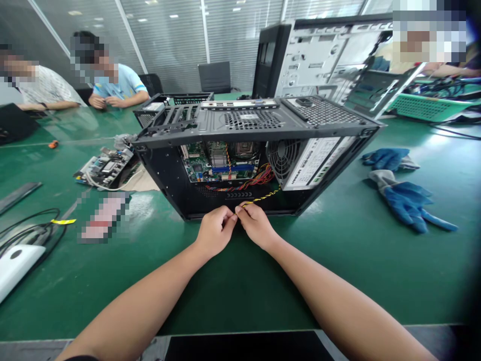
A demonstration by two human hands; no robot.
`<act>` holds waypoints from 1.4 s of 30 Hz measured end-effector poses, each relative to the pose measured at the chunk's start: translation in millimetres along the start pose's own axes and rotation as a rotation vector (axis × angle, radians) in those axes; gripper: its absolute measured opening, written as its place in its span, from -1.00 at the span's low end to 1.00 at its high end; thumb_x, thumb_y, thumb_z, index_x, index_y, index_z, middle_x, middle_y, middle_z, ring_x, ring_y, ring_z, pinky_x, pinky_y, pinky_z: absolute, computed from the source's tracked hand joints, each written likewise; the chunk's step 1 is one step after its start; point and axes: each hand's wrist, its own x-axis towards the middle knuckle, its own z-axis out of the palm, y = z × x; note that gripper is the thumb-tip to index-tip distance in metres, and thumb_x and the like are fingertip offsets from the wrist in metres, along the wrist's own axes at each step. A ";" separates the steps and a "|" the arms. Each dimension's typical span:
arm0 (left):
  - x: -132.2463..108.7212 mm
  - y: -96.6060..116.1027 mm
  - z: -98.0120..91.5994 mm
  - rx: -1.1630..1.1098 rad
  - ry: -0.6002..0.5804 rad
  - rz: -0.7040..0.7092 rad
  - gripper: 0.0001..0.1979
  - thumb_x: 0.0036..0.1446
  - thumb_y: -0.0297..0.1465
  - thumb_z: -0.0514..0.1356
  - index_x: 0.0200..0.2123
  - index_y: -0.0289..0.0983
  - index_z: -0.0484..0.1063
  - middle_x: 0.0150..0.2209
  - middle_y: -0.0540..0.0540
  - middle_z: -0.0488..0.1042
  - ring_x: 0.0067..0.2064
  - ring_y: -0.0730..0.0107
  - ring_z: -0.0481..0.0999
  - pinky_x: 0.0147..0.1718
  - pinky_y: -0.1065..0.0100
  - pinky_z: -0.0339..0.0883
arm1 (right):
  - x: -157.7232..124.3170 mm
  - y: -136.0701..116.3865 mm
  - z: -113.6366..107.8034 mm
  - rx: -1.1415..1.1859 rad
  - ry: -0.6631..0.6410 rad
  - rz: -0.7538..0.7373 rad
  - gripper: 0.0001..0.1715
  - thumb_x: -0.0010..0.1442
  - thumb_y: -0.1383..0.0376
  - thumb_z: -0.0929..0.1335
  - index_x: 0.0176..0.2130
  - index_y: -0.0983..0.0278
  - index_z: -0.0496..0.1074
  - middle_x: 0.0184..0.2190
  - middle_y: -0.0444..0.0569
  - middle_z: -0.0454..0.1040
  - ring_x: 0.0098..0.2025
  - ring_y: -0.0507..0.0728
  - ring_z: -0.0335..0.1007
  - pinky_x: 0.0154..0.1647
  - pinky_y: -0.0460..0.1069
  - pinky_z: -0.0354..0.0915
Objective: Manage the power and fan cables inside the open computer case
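An open black computer case (248,131) lies in front of me on the green table. Inside it are a motherboard (197,169), a power supply (319,163) with a fan grille, and a bundle of red and orange wires (259,178). A twisted yellow-and-black cable (261,199) runs out from beneath the power supply to my fingers. My left hand (216,228) and my right hand (257,225) are closed in pinches close together at the case's near edge, both on this cable. The cable's end is hidden between the fingertips.
Blue work gloves (408,200) lie at right, below a green basket (432,108) of cables. A second case (308,60) stands behind. At left are loose computer parts (108,168), black cables (33,230) and a white device (18,265). Two people sit across, another at far right.
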 end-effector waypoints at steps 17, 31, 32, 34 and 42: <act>-1.5 -0.2 -0.9 0.024 -0.009 0.038 -0.85 0.28 -0.42 0.07 -0.37 -0.24 0.34 -0.46 0.01 0.41 -0.42 0.42 0.39 -0.39 0.37 0.20 | -2.4 -3.4 0.0 0.017 -0.012 0.006 -0.62 0.27 0.11 0.20 -0.53 0.18 0.18 -0.63 -0.17 0.21 -0.51 0.08 0.18 -0.41 0.00 0.14; -2.1 1.7 -0.1 0.014 0.037 0.054 -0.94 0.21 -0.42 0.15 -0.34 -0.24 0.39 -0.47 0.02 0.43 -0.43 0.44 0.41 -0.39 0.39 0.24 | -1.7 -3.3 -1.0 -0.052 0.045 -0.024 -0.64 0.24 0.15 0.24 -0.54 0.22 0.26 -0.55 -0.12 0.29 -0.47 0.09 0.25 -0.38 0.00 0.14; -2.2 1.7 -0.2 0.015 0.039 0.057 -0.94 0.21 -0.42 0.15 -0.34 -0.24 0.39 -0.46 0.02 0.43 -0.43 0.44 0.41 -0.39 0.39 0.24 | -1.6 -3.0 -1.1 -0.046 0.043 -0.028 -0.64 0.24 0.15 0.24 -0.54 0.22 0.26 -0.56 -0.12 0.29 -0.47 0.09 0.24 -0.38 0.00 0.13; -2.3 1.9 -0.3 0.021 0.041 0.060 -0.93 0.21 -0.42 0.16 -0.35 -0.24 0.39 -0.46 0.02 0.43 -0.43 0.44 0.41 -0.38 0.38 0.24 | -1.6 -2.5 -0.9 -0.034 0.040 -0.036 -0.64 0.24 0.16 0.25 -0.55 0.22 0.27 -0.55 -0.12 0.30 -0.47 0.08 0.24 -0.38 0.00 0.14; -1.6 1.6 -0.7 0.027 0.022 0.053 -0.89 0.27 -0.41 0.11 -0.34 -0.23 0.37 -0.47 0.03 0.42 -0.42 0.43 0.40 -0.38 0.39 0.22 | -2.8 -3.7 -0.6 0.006 0.037 -0.050 -0.62 0.25 0.14 0.25 -0.54 0.22 0.25 -0.54 -0.12 0.30 -0.48 0.07 0.23 -0.39 -0.01 0.15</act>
